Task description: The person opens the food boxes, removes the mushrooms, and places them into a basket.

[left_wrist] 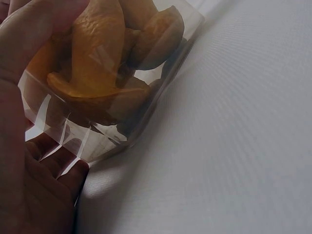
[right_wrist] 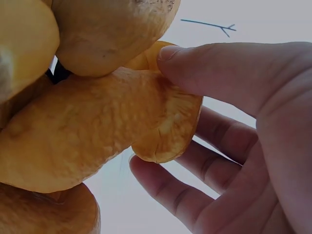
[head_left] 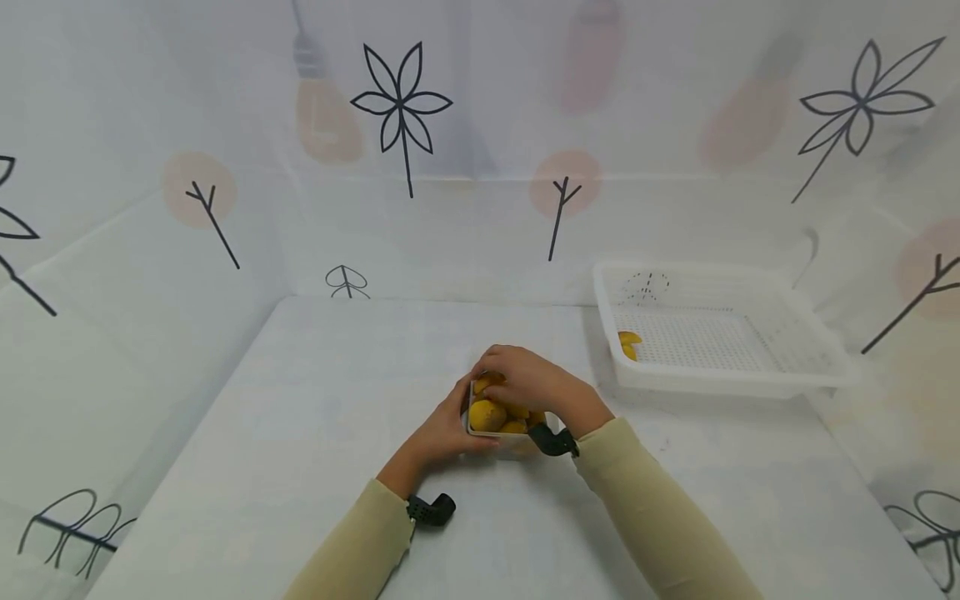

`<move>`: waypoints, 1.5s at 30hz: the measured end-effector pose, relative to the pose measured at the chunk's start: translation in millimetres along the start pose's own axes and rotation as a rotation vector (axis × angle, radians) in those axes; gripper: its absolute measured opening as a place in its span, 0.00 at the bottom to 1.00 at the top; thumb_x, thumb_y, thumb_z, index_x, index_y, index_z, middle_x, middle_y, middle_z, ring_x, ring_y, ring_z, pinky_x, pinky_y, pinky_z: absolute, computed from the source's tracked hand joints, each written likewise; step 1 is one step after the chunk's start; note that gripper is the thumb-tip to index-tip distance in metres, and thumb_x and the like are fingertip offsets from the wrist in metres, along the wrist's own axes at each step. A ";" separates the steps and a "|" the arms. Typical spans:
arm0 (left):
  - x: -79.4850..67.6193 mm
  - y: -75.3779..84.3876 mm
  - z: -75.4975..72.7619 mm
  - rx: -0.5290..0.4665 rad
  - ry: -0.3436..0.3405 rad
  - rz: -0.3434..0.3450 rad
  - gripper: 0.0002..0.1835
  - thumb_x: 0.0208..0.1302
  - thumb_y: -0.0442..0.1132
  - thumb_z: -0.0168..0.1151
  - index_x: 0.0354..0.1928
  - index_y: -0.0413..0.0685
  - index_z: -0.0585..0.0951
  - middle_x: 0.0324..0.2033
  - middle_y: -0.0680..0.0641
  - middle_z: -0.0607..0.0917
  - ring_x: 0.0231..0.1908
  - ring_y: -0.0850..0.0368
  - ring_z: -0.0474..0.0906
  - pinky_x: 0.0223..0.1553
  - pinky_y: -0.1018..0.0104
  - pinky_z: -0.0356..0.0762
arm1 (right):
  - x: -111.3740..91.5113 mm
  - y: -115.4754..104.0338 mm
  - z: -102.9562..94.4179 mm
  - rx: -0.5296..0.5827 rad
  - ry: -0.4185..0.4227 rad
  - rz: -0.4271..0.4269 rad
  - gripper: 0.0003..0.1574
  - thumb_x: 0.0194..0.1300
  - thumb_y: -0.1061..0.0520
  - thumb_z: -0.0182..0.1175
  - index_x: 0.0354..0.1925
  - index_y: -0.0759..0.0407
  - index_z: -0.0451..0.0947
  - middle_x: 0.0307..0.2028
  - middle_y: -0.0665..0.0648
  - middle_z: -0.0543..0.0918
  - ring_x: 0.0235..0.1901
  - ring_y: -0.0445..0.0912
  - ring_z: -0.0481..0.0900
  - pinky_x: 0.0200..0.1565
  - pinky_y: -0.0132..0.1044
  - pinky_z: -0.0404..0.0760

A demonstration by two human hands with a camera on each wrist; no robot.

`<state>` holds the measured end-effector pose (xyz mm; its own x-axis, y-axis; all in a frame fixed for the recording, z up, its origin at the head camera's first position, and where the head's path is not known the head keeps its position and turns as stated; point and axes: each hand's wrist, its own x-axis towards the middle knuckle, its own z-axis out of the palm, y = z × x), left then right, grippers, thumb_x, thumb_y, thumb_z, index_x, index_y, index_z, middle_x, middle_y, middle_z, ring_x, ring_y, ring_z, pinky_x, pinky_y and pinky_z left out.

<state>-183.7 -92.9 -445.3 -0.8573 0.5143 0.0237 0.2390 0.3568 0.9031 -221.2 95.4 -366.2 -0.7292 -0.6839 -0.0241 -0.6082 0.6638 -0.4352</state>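
A small clear plastic box (head_left: 517, 448), filled with yellow-orange mushrooms (head_left: 487, 415), stands on the white table. My left hand (head_left: 442, 429) grips the box at its left side. The left wrist view shows fingers under the clear wall (left_wrist: 105, 141) and a mushroom (left_wrist: 97, 53) with its cap low against it. Over the box, my right hand (head_left: 536, 383) reaches in from the right. In the right wrist view its thumb and fingers pinch the cap of a thick-stemmed mushroom (right_wrist: 97, 126), other mushrooms lying against it. The head view hides that pinch behind the hand.
At the back right stands a white perforated tray (head_left: 720, 379), with yellow mushroom pieces (head_left: 630, 343) in its left corner. White cloth walls (head_left: 472, 233) with printed plants and bulbs enclose the table (head_left: 315, 400) at the back and sides.
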 end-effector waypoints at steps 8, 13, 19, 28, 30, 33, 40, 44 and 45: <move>2.4 -2.9 1.5 0.018 0.006 -0.013 0.57 0.52 0.45 0.75 0.76 0.53 0.45 0.75 0.47 0.55 0.73 0.49 0.56 0.73 0.49 0.57 | -3.5 1.8 -1.2 0.003 0.019 -0.004 0.15 0.69 0.55 0.59 0.53 0.52 0.80 0.53 0.51 0.79 0.54 0.46 0.77 0.61 0.44 0.77; 12.5 -30.8 7.9 0.024 0.028 -0.016 0.59 0.50 0.46 0.76 0.76 0.60 0.45 0.75 0.51 0.55 0.74 0.51 0.55 0.73 0.49 0.55 | -5.1 2.5 -2.6 0.020 0.034 -0.005 0.13 0.68 0.56 0.59 0.51 0.51 0.80 0.51 0.50 0.79 0.52 0.45 0.77 0.59 0.43 0.78; 15.2 -39.0 9.5 0.005 0.043 0.013 0.58 0.49 0.50 0.77 0.75 0.67 0.46 0.74 0.56 0.57 0.73 0.54 0.57 0.73 0.49 0.57 | -7.4 3.9 -5.9 0.024 0.058 -0.017 0.13 0.68 0.56 0.59 0.50 0.51 0.81 0.50 0.49 0.80 0.51 0.45 0.78 0.58 0.43 0.78; 14.7 -39.2 9.8 0.020 0.061 0.002 0.58 0.47 0.54 0.77 0.75 0.62 0.47 0.70 0.52 0.63 0.72 0.53 0.58 0.73 0.48 0.56 | -13.7 7.4 -17.5 0.002 0.088 -0.016 0.15 0.68 0.56 0.59 0.53 0.53 0.80 0.52 0.51 0.79 0.52 0.47 0.78 0.58 0.45 0.79; 14.5 -39.1 10.0 0.022 0.063 -0.006 0.59 0.47 0.54 0.77 0.75 0.59 0.47 0.70 0.51 0.64 0.73 0.52 0.58 0.73 0.48 0.56 | -15.2 8.6 -19.9 -0.002 0.102 -0.007 0.15 0.68 0.55 0.60 0.53 0.51 0.80 0.51 0.50 0.79 0.52 0.46 0.78 0.58 0.45 0.79; 14.4 -39.6 10.4 0.025 0.063 -0.009 0.59 0.48 0.54 0.76 0.75 0.57 0.47 0.71 0.50 0.63 0.73 0.52 0.58 0.73 0.47 0.55 | -17.5 9.7 -23.6 0.003 0.118 0.008 0.15 0.68 0.55 0.60 0.52 0.51 0.80 0.51 0.50 0.79 0.51 0.45 0.78 0.57 0.44 0.79; 15.1 -39.0 10.6 0.038 0.070 -0.014 0.60 0.46 0.55 0.77 0.75 0.57 0.48 0.70 0.51 0.65 0.72 0.52 0.59 0.73 0.49 0.55 | -23.2 12.5 -32.7 0.037 0.145 0.034 0.15 0.68 0.56 0.60 0.53 0.51 0.79 0.50 0.49 0.80 0.50 0.45 0.78 0.56 0.44 0.80; 15.5 -38.8 10.7 0.045 0.068 -0.016 0.60 0.46 0.56 0.77 0.75 0.57 0.48 0.70 0.50 0.65 0.72 0.51 0.58 0.73 0.49 0.55 | -26.4 15.7 -36.7 0.039 0.161 0.046 0.15 0.68 0.56 0.60 0.53 0.50 0.79 0.50 0.49 0.80 0.50 0.45 0.78 0.56 0.43 0.80; 15.6 -38.7 10.7 0.046 0.067 -0.017 0.60 0.46 0.55 0.77 0.75 0.57 0.48 0.70 0.50 0.65 0.72 0.51 0.58 0.73 0.49 0.55 | -27.5 16.3 -37.8 0.038 0.166 0.048 0.15 0.68 0.55 0.60 0.53 0.50 0.79 0.50 0.49 0.80 0.50 0.45 0.78 0.56 0.43 0.80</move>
<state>-201.4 -90.3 -484.5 -0.8897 0.4548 0.0389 0.2436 0.4010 0.8831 -223.0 136.4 -338.6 -0.8006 -0.5906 0.1018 -0.5617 0.6803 -0.4707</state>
